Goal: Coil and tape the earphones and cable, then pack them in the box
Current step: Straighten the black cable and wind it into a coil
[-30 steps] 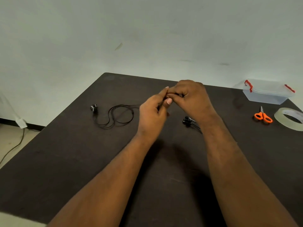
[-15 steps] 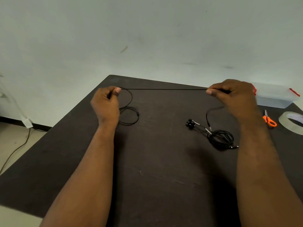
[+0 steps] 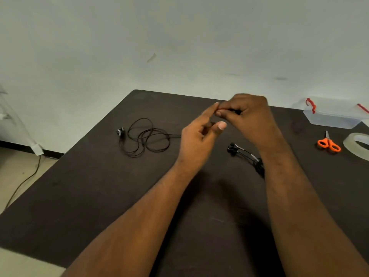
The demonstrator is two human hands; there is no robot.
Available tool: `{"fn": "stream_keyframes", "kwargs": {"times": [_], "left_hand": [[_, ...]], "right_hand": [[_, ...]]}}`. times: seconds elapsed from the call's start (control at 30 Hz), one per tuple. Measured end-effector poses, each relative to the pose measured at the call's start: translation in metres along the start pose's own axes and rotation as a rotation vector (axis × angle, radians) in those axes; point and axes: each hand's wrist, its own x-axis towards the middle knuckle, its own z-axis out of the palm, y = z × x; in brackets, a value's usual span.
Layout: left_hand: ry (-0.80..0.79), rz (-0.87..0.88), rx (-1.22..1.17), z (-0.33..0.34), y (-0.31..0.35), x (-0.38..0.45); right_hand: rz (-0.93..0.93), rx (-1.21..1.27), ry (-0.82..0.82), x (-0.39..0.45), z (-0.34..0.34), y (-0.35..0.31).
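Hands (image 3: 223, 124) back together; scissors (image 3: 329, 144) beside tape (image 3: 354, 145).

Cable (image 3: 146, 136) loose at table's (image 3: 99, 196) left; earphones (image 3: 237, 151) right of it; far right, box (image 3: 333, 114) behind scissors (image 3: 328, 143) and tape (image 3: 357, 144).

dim, soft shadows under arms, hands motion-blurred, wide-angle edge distortion.

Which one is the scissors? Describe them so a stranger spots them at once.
Start at the dark table and go to its far right side, near the clear plastic box with red latches. The scissors lie flat between that box and the roll of clear tape. Their bright orange handles are the only orange thing there.
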Motion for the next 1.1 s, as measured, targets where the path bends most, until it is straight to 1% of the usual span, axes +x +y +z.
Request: {"fn": "stream_keyframes", "kwargs": {"times": [0.07, 0.1, 0.2, 0.27, 0.33, 0.4, 0.47, 0.5, 0.57, 0.63, 0.67, 0.7, 0.73, 0.8, 0.87, 0.9, 0.93, 0.97, 1.0, 1.03, 1.1], "left_hand": [[0.06, -0.021, -0.065, -0.004, -0.002, 0.003], [0.094, 0.009, -0.047, -0.009, -0.001, 0.006], [0.17, 0.164, 0.146, -0.033, -0.001, 0.017], [0.286, 0.184, 0.238, -0.058, -0.007, 0.025], [0.401, 0.175, 0.313, -0.086, -0.017, 0.032], [0.462, 0.148, 0.375, -0.102, -0.026, 0.036], [0.512, 0.101, 0.397, -0.108, -0.032, 0.037], [0.544, 0.081, 0.392, -0.11, -0.035, 0.038], [0.58, 0.04, 0.366, -0.112, -0.038, 0.039], [0.575, 0.023, 0.361, -0.106, -0.039, 0.039], [0.542, 0.027, 0.373, -0.1, -0.039, 0.037], [0.481, 0.034, 0.392, -0.091, -0.039, 0.034], [0.393, 0.04, 0.426, -0.08, -0.038, 0.031], [0.164, 0.08, 0.529, -0.06, -0.039, 0.025], [-0.065, 0.147, 0.709, -0.044, -0.041, 0.019], [-0.144, 0.165, 0.817, -0.037, -0.04, 0.016], [-0.198, 0.178, 0.898, -0.032, -0.039, 0.013], [-0.233, 0.19, 0.928, -0.028, -0.038, 0.01], [-0.25, 0.194, 0.918, -0.027, -0.036, 0.009], [-0.253, 0.196, 0.891, -0.027, -0.035, 0.007], [-0.242, 0.21, 0.846, -0.031, -0.029, 0.009]], "right_hand": [[-0.003, 0.013, -0.057, -0.001, 0.004, -0.001], [0.005, 0.022, -0.082, -0.001, 0.005, 0.0], [0.106, 0.068, -0.125, -0.003, 0.006, 0.001], [0.207, 0.098, -0.103, -0.005, 0.003, 0.003], [0.314, 0.155, -0.118, -0.01, 0.002, 0.002], [0.379, 0.177, -0.207, -0.018, 0.011, -0.004], [0.45, 0.242, -0.36, -0.03, 0.027, -0.011], [0.506, 0.331, -0.46, -0.036, 0.034, -0.014], [0.605, 0.603, -0.642, -0.047, 0.041, -0.019], [0.603, 0.943, -0.727, -0.055, 0.044, -0.023], [0.567, 1.128, -0.724, -0.057, 0.045, -0.026], [0.518, 1.306, -0.676, -0.058, 0.046, -0.028], [0.467, 1.466, -0.585, -0.056, 0.045, -0.029], [0.366, 1.735, -0.293, -0.05, 0.041, -0.03], [0.313, 1.873, 0.047, -0.045, 0.035, -0.023], [0.322, 1.862, 0.196, -0.043, 0.032, -0.018], [0.34, 1.792, 0.312, -0.044, 0.03, -0.012], [0.363, 1.644, 0.391, -0.046, 0.03, -0.006], [0.376, 1.405, 0.425, -0.05, 0.031, 0.0], [0.367, 1.088, 0.408, -0.054, 0.031, 0.006], [0.305, 0.477, 0.237, -0.061, 0.037, 0.015]]}}
